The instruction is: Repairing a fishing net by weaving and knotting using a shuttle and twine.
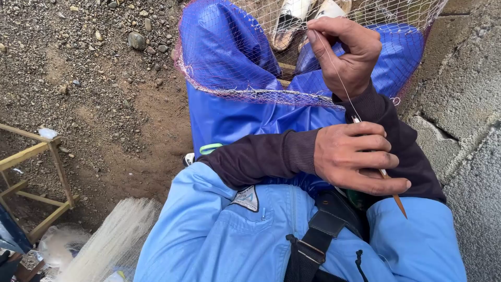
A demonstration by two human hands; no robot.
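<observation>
Head view, looking down: nearest the lens a light blue jacket point(219, 235) is seen, crossed by a black strap point(321, 232). Just beyond it the left hand point(357, 156) is held across the body in a dark sleeve, fingers curled together and closed around a thin brown netting needle point(397, 202), whose pointed tip sticks out below the little finger. A fine pale thread point(336, 73) is stretched taut from that hand up to the right hand point(349, 52), which is raised above it, thumb and forefinger pinched on the thread, the other fingers folded in. Behind the hands a fine-meshed net point(245, 57) with a pinkish edge is draped over the blue waterproof trousers point(235, 117) on the lap. Two pale shoes point(292, 18) are visible past the knees through the mesh. At lower left a bundle of whitish net point(112, 240) lies beside a wooden frame point(36, 177) on gravelly dirt point(94, 78); a concrete wall point(464, 104) is at right.
</observation>
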